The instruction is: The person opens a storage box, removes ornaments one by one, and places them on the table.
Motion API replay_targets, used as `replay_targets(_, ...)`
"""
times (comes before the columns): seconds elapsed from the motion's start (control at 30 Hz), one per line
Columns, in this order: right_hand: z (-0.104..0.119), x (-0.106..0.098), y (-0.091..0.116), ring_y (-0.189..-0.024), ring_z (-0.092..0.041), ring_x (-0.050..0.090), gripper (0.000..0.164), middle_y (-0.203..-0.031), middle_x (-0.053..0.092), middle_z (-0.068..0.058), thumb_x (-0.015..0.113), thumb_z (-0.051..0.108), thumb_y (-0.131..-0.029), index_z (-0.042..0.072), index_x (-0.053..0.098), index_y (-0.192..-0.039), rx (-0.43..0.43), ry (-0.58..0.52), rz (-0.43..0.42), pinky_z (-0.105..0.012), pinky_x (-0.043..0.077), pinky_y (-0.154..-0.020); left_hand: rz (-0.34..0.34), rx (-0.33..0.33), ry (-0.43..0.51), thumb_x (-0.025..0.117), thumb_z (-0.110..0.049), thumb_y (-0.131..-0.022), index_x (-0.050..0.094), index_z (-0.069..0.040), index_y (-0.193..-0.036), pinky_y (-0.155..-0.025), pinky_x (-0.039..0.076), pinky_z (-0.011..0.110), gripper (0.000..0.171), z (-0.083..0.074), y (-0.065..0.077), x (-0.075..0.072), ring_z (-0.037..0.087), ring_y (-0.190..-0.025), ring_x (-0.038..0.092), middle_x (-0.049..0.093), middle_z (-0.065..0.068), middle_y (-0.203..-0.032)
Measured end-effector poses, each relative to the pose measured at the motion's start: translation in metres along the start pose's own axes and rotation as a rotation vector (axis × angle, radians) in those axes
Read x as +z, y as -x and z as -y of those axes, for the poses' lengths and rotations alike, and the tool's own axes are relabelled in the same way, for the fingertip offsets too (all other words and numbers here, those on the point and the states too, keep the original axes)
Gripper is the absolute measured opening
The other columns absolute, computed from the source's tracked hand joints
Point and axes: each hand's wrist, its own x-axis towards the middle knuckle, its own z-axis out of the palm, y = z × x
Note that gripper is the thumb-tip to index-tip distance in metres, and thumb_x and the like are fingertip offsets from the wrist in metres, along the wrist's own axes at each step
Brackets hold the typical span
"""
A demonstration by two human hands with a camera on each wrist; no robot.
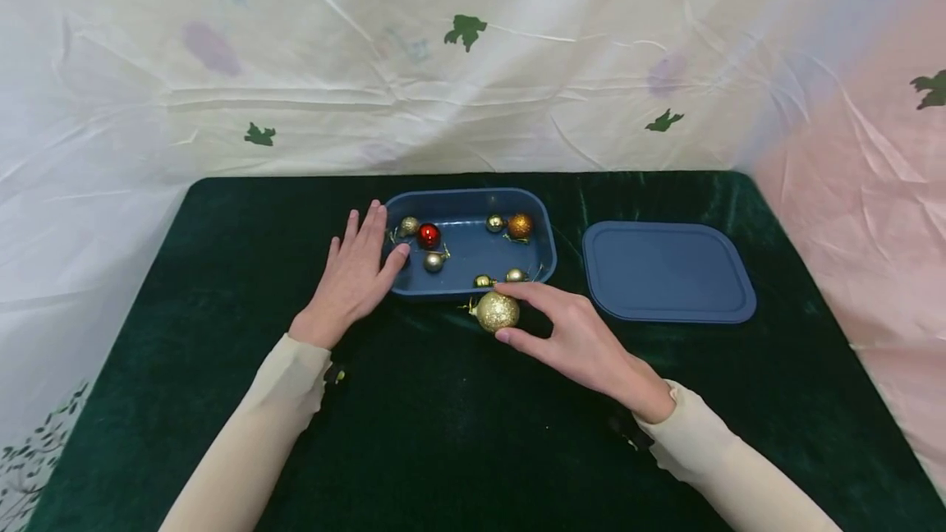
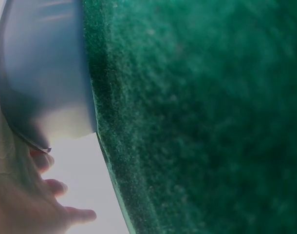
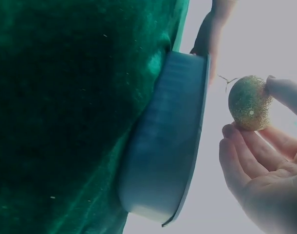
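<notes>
A gold glitter Christmas bauble (image 1: 498, 312) is pinched between the thumb and fingers of my right hand (image 1: 584, 343), just at the near rim of a blue rectangular box (image 1: 473, 295). The right wrist view shows the same bauble (image 3: 250, 103) raised off the cloth, its thin hanging loop pointing away from the hand. My left hand (image 1: 353, 277) rests on the box's left end, fingers straight along the rim and thumb reaching over it. Inside the box lie several small baubles, among them a red one (image 1: 429, 236), an orange glitter one (image 1: 521, 226) and silver-gold ones.
A flat blue lid (image 1: 668, 272) lies on the dark green velvet cloth (image 1: 458, 433) to the right of the box. Behind the table hangs a pale curtain (image 1: 473, 113) with green leaf shapes.
</notes>
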Motion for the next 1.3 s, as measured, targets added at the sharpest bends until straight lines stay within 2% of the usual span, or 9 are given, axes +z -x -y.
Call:
replay_targets(0.27, -0.005, 0.006, 0.004, -0.128, -0.018, 0.061, 0.053, -0.142, 0.063, -0.003, 0.079, 0.027, -0.093, 0.014, 0.061, -0.142, -0.003, -0.01, 0.043, -0.042, 0.053, -0.103, 0.01, 0.0, 0.001, 0.022, -0.067, -0.105, 0.0, -0.011, -0.167, -0.121, 0.005, 0.07, 0.086, 0.001, -0.002, 0.0, 0.036, -0.158, -0.008, -0.007, 0.005, -0.174)
replay_targets(0.43, -0.006, 0.008, 0.006, -0.126, -0.017, 0.062, 0.054, -0.14, 0.064, -0.003, 0.08, 0.027, -0.092, 0.014, 0.062, -0.141, -0.002, 0.003, 0.074, -0.042, 0.053, -0.103, 0.02, -0.007, 0.009, 0.027, -0.064, -0.106, -0.001, -0.012, -0.167, -0.121, 0.004, 0.07, 0.085, 0.001, -0.004, 0.001, 0.035, -0.158, -0.009, -0.008, 0.004, -0.174)
replay_targets(0.6, -0.008, 0.014, 0.007, -0.127, -0.017, 0.062, 0.054, -0.14, 0.064, -0.004, 0.08, 0.027, -0.092, 0.011, 0.061, -0.14, -0.006, 0.018, 0.136, -0.04, 0.052, -0.104, 0.017, -0.011, 0.011, 0.03, -0.065, -0.105, 0.0, -0.013, -0.167, -0.12, 0.005, 0.07, 0.087, 0.001, -0.005, 0.001, 0.037, -0.158, -0.006, -0.007, 0.004, -0.174)
replay_targets(0.97, -0.013, 0.027, 0.001, -0.123, -0.017, 0.064, 0.054, -0.137, 0.066, -0.007, 0.077, 0.03, -0.094, 0.008, 0.06, -0.141, -0.018, 0.07, 0.258, -0.038, 0.054, -0.101, -0.02, -0.003, 0.008, 0.026, -0.071, -0.103, 0.002, -0.011, -0.167, -0.121, 0.008, 0.07, 0.091, 0.002, -0.003, 0.004, 0.039, -0.158, 0.0, -0.003, 0.006, -0.174)
replay_targets(1.17, -0.013, 0.03, -0.002, -0.12, -0.016, 0.065, 0.053, -0.135, 0.067, -0.007, 0.076, 0.031, -0.095, 0.008, 0.061, -0.14, -0.007, 0.092, 0.284, -0.036, 0.055, -0.099, -0.015, -0.014, 0.018, 0.029, -0.067, -0.104, 0.001, -0.01, -0.167, -0.121, 0.008, 0.069, 0.09, -0.001, -0.002, 0.005, 0.039, -0.158, 0.0, -0.003, 0.007, -0.174)
replay_targets(1.3, -0.014, 0.031, -0.002, -0.119, -0.017, 0.066, 0.052, -0.133, 0.067, -0.008, 0.076, 0.029, -0.095, 0.007, 0.06, -0.14, -0.01, 0.104, 0.294, -0.037, 0.056, -0.098, -0.012, -0.02, 0.019, 0.027, -0.07, -0.103, 0.001, -0.01, -0.167, -0.121, 0.008, 0.069, 0.092, -0.003, -0.001, 0.006, 0.04, -0.158, 0.0, -0.003, 0.007, -0.174)
